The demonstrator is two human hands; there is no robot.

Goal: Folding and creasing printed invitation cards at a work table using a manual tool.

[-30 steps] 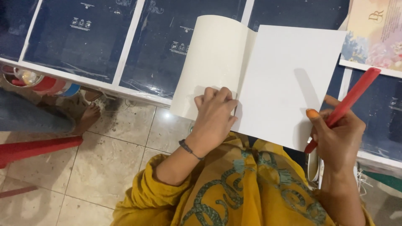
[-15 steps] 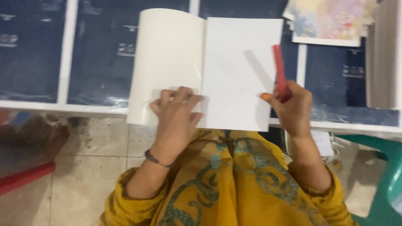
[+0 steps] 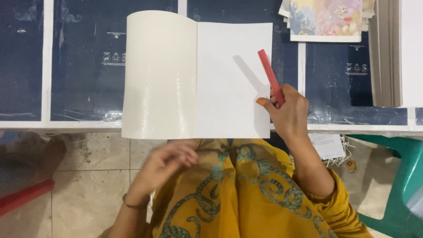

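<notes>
A large white folded sheet (image 3: pixel 198 79) lies open like a booklet on the dark blue table (image 3: pixel 83 88), its left half glossy and curling up. My right hand (image 3: pixel 286 112) rests on the sheet's right edge and grips a flat red stick (image 3: pixel 270 77) that slants up over the paper. My left hand (image 3: pixel 169 161) hangs below the table edge, off the sheet, blurred, with fingers loosely curled and nothing in them. A thin bracelet sits on its wrist. My yellow patterned garment (image 3: pixel 238 194) fills the lower middle.
A stack of floral printed cards (image 3: pixel 328 20) lies at the top right, beside a pile of grey boards (image 3: pixel 385 53). A green plastic chair (image 3: pixel 401 176) stands at the right. A red bar (image 3: pixel 24 196) lies on the tiled floor at the lower left.
My left hand has come off the sheet and dropped below the table edge. The right hand with the red stick stays on the sheet's right edge. The sheet now lies squarer in view.
</notes>
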